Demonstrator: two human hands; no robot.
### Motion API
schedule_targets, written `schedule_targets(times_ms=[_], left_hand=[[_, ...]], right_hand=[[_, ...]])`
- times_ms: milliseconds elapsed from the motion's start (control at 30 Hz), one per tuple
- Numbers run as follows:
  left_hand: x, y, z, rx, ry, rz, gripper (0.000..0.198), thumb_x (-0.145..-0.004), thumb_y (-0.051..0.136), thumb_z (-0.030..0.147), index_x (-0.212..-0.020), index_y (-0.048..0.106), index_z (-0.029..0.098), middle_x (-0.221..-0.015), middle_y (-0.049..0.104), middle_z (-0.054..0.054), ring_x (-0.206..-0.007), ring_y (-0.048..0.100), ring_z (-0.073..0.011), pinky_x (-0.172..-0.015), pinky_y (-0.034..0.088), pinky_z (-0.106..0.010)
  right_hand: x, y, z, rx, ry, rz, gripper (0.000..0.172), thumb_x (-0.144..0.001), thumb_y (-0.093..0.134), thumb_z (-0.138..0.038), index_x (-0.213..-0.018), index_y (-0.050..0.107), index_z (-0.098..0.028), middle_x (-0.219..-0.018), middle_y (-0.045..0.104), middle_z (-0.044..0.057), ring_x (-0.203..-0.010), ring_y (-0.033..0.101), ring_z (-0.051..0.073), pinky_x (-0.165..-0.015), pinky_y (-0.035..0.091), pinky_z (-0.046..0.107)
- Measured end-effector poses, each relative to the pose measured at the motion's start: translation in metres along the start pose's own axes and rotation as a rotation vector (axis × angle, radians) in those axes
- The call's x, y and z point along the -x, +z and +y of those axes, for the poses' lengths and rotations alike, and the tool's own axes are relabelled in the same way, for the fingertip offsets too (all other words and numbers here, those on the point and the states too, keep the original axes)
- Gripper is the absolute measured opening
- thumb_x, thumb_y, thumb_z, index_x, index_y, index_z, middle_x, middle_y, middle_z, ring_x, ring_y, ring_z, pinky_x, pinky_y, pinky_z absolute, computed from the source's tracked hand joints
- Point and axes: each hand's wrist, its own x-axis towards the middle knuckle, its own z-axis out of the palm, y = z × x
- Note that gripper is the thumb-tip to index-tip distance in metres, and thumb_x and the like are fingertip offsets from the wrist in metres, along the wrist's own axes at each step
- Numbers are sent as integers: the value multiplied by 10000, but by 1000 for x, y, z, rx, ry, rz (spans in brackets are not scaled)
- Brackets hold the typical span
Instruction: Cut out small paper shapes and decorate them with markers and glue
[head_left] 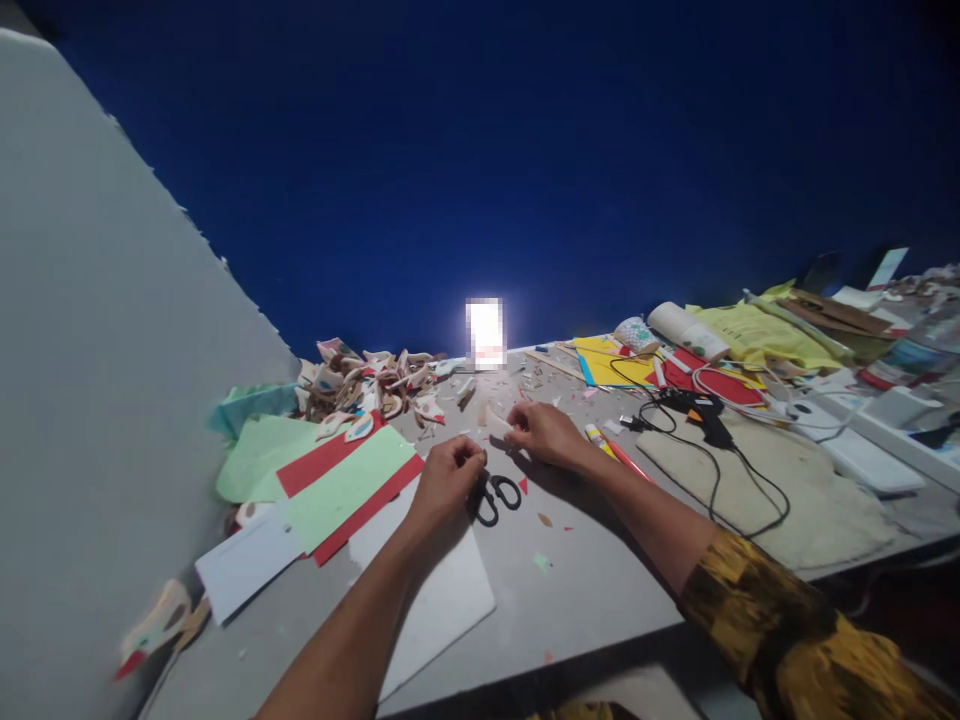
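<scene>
My right hand [544,432] is closed in a pinch on a small pale curved piece [496,424] above the middle of the table. Just left of it, my left hand [454,480] has its fingers pressed together; anything between them is too small to make out. Black-handled scissors [504,492] lie beside my left hand, their blades hidden. A white sheet [442,590] lies under my left wrist. To the left, a green paper strip [349,490] rests on red paper [330,545].
A heap of cut-out pieces [375,385] stands at the back left. On the right are a black glue gun [701,415] with looping cables, a beige board [810,500], a glue stick [598,440], yellow paper [611,362] and paper rolls [686,330]. Scraps dot the table [592,590].
</scene>
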Motion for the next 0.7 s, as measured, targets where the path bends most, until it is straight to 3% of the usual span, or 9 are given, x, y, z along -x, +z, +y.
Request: schedule_targets(times_ms=[100,200,300,400,500,600,700], left_hand=[[-5,-3,0,204,-25,43,158,-734,753,292,-710,626,200,-559,567,22,-451,475,-108,-469,376,-234],[-6,-7,7,210,10,48,172,-778,727,332,-727,625,204,-543,540,32,-445,452,-105,-466,359,-233],[-2,-10,15,-7,142,129,145,-831,677,319,-745,633,211,-595,575,14,-524,510,-136,-522,409,-256],[3,-9,18,-392,435,261,89,-885,611,242,-808,649,221,-767,644,-20,-712,585,-179,-674,463,-296],[9,-5,15,-660,670,271,125,-937,541,199,-858,637,221,-867,625,-38,-792,591,-193,-749,455,-323],[10,-2,13,-750,754,234,139,-964,515,200,-879,624,218,-910,592,-47,-835,594,-202,-778,463,-331],[9,-2,14,-725,732,184,114,-955,524,179,-877,597,217,-911,565,-42,-852,594,-200,-779,480,-320]], right_hand=[[1,-6,1,-353,37,-128,131,-837,633,-268,-882,694,-161,-688,650,-1,-525,525,112,-502,340,228],[2,-9,0,-468,12,-151,159,-831,607,-273,-840,703,-147,-574,537,-44,-477,440,91,-474,305,217],[4,-10,-3,-454,-12,-158,159,-794,605,-257,-786,712,-140,-560,513,-51,-498,411,86,-495,298,219],[6,-7,-5,-484,5,-205,150,-753,614,-259,-743,706,-141,-585,537,-43,-537,422,94,-515,304,228],[6,-2,-4,-534,-21,-230,136,-739,620,-264,-713,681,-146,-616,557,-38,-574,435,97,-535,309,226],[5,3,-1,-556,-58,-239,122,-743,613,-256,-713,659,-147,-635,565,-34,-586,438,95,-538,306,223],[5,4,0,-544,-73,-234,127,-755,600,-255,-732,657,-144,-630,555,-36,-584,437,96,-535,299,226]])
